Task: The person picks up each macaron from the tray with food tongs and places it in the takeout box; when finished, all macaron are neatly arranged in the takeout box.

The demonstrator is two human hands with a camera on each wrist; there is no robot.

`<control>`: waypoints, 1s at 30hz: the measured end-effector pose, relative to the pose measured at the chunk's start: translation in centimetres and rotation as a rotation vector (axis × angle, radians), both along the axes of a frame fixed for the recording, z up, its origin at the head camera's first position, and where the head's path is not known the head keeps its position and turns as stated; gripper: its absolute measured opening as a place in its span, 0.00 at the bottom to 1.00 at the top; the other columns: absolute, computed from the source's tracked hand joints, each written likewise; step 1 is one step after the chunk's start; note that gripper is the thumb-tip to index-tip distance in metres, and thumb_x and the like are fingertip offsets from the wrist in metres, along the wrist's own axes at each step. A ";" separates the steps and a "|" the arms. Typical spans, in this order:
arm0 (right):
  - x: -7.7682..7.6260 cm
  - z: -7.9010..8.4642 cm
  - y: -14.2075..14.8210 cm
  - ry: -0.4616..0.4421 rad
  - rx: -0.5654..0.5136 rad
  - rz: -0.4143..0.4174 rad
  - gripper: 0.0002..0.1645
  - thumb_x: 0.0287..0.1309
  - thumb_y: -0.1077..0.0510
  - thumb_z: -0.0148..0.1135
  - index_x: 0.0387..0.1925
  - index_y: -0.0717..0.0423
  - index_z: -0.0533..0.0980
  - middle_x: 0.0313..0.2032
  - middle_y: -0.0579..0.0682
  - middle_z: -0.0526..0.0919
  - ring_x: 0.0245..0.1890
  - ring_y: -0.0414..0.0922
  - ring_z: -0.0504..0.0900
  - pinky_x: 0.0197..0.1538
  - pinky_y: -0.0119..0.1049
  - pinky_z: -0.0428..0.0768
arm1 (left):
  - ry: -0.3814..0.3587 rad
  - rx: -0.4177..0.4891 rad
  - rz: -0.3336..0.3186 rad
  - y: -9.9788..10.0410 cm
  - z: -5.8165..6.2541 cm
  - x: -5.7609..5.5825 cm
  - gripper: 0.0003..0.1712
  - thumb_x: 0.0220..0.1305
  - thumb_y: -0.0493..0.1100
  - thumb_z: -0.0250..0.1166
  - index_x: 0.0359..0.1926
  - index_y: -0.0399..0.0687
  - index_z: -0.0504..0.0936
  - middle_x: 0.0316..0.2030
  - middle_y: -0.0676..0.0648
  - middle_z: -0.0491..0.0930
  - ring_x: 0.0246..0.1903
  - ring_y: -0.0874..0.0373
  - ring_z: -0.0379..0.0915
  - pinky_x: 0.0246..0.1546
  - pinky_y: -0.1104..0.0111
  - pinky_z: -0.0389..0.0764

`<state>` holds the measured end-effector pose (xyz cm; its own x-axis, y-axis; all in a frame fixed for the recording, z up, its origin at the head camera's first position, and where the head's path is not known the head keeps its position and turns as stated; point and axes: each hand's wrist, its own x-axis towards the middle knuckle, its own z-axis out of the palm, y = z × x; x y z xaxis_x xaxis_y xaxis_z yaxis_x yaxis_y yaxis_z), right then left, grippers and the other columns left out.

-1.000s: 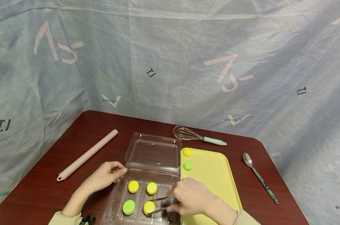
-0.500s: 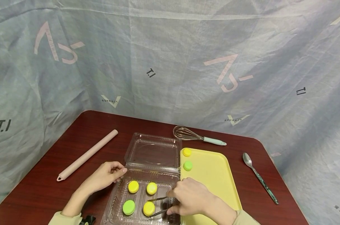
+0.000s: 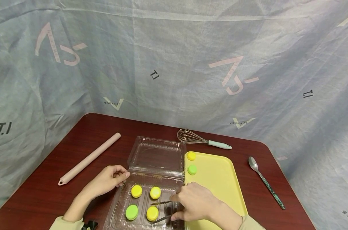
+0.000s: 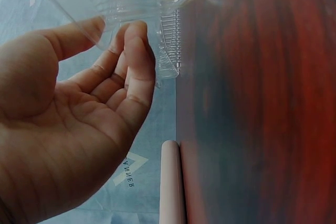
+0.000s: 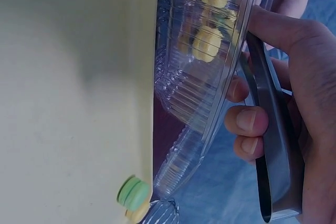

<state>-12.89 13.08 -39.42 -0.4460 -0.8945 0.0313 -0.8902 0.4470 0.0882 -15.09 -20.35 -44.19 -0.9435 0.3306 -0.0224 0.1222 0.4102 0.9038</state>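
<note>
Straddling the yellow macaron (image 3: 152,213) at 5 o'clock in the clear box (image 3: 165,180), the tongs (image 5: 282,153) sit in the right hand (image 3: 195,199), its fingers and thumb pinching an arm each. The tips stand apart, one at the macaron's 12, one at its 6; whether either touches is hard to tell. The left hand (image 3: 113,176) pinches the box rim at 11 o'clock between thumb and fingers.

Three more macarons lie inside: yellow at 11 (image 3: 136,191) and 1 (image 3: 155,192), green at 8 (image 3: 132,212). The lid (image 3: 159,156) lies open at 12. Toward 2 or 3, the tray (image 3: 217,179) bears a yellow and a green macaron near its 11 o'clock corner. On the counter (image 3: 145,127), the rolling pin (image 3: 90,157) lies at 10, the whisk (image 3: 218,144) past 1.

The step in hand looks like placing the tongs about that macaron, either gripping or releasing; one moment does not settle which. The next move calls for an even squeeze, or a straight lift with tips wide to spare its neighbours, plus a steady rim, as thin plastic probably slides.
</note>
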 end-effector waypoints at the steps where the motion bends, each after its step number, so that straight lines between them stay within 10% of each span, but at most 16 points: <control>1: 0.0 0.0 0.0 0.000 0.001 -0.002 0.23 0.49 0.28 0.70 0.27 0.41 0.80 0.15 0.31 0.60 0.13 0.29 0.54 0.17 0.23 0.58 | 0.001 0.000 -0.001 0.0 0.0 0.0 0.15 0.72 0.44 0.62 0.42 0.33 0.81 0.27 0.47 0.79 0.26 0.56 0.76 0.27 0.68 0.79; 30: -0.7 2.4 2.0 -0.184 -0.052 -0.161 0.28 0.56 0.31 0.67 0.46 0.47 0.85 0.29 0.35 0.85 0.19 0.26 0.68 0.29 0.30 0.78 | -0.004 -0.008 0.012 0.1 0.2 0.1 0.14 0.71 0.43 0.62 0.41 0.33 0.82 0.27 0.47 0.79 0.26 0.57 0.76 0.26 0.68 0.78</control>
